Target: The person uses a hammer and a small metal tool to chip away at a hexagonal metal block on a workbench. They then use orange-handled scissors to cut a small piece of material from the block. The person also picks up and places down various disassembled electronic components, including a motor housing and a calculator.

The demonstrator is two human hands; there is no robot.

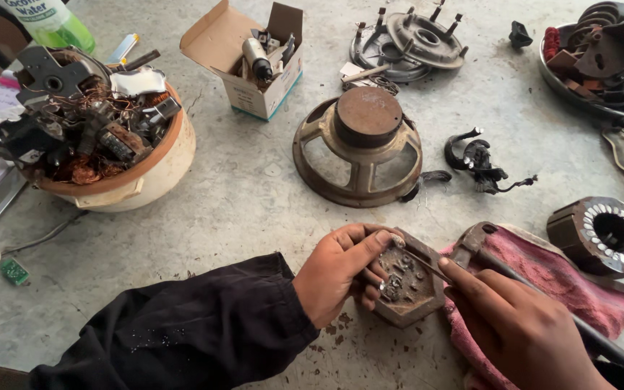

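Note:
My left hand (339,271) grips a small rusty metal part (407,285) with tiny pieces on its face, steadying it on the concrete floor. My right hand (518,328) holds a thin metal tool (427,263) whose tip rests on that part. A hammer (474,242) lies under my right hand on a pink cloth (554,278). My left arm wears a dark sleeve.
An upturned speaker frame with magnet (359,148) sits ahead. At left a bowl (149,177) holds motor scrap and copper wire. An open cardboard box (247,61), round metal covers (413,40), a motor stator (604,235), a tray of parts (601,61) and a black cable piece (482,162) lie around.

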